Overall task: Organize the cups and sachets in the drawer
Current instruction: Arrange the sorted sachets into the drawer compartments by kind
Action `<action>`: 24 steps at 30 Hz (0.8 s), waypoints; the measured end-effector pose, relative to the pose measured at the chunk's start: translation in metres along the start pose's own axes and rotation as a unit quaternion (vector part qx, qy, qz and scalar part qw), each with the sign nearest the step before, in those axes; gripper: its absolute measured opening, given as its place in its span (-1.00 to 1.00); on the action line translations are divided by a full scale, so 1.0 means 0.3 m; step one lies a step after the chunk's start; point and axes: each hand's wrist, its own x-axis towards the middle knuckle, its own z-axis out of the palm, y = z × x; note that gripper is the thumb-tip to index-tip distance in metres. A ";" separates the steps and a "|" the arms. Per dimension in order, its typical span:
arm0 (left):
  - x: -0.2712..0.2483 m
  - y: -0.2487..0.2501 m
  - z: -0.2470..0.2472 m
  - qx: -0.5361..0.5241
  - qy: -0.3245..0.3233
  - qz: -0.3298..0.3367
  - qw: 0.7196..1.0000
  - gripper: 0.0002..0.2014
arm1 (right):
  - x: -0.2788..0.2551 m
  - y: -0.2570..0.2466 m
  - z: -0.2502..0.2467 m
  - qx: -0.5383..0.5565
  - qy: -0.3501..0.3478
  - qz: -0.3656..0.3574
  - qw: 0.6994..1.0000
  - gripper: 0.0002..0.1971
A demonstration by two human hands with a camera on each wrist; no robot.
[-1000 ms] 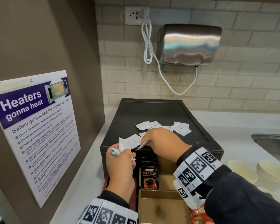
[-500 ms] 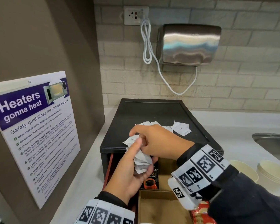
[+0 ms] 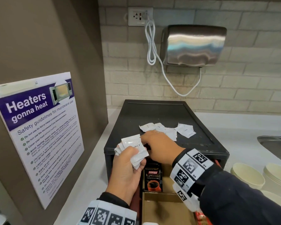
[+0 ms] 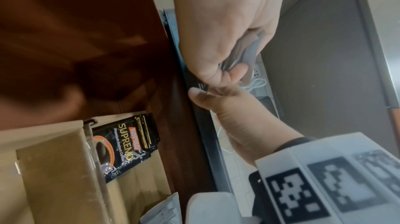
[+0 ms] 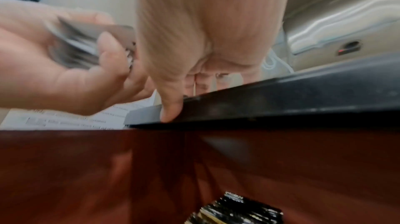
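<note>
The black drawer unit [image 3: 161, 120] stands on the white surface [image 3: 243, 127], its drawer [image 3: 165, 208] pulled open toward 6 o'clock. Cream cups [image 3: 248, 174] wait stacked at 3 o'clock, none yet in the drawer by the look of it. One compartment already holds coffee sachets [image 3: 153, 179]. Loose white sachets [image 3: 169, 130] lie on the unit's top. The left hand [image 3: 126, 172] has its fingers clamped on a gathered bundle of sachets [image 3: 133, 148]; the right hand [image 3: 159, 146] reaches over the loose ones, fingers bent, grasp hidden. Roughly midway, I judge.
</note>
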 end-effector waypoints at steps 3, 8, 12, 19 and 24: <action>0.002 -0.004 -0.002 0.017 0.000 0.016 1.000 -0.73 | -0.001 -0.010 -0.006 0.024 0.032 0.013 0.999 -0.86; -0.005 -0.008 0.003 0.044 0.013 0.035 0.998 -0.70 | 0.009 -0.029 0.051 -0.017 0.030 0.006 0.999 -0.77; 0.006 -0.003 -0.011 0.032 0.028 0.038 0.998 -0.71 | 0.013 -0.031 0.041 0.108 0.103 0.035 0.988 -0.86; 0.017 -0.006 -0.017 0.030 0.040 0.039 0.998 -0.73 | -0.040 0.023 -0.083 0.318 0.204 0.207 0.902 -0.85; 0.014 -0.023 -0.002 0.079 -0.013 0.039 0.996 -0.68 | -0.103 -0.029 -0.121 0.501 0.032 0.207 0.840 -0.66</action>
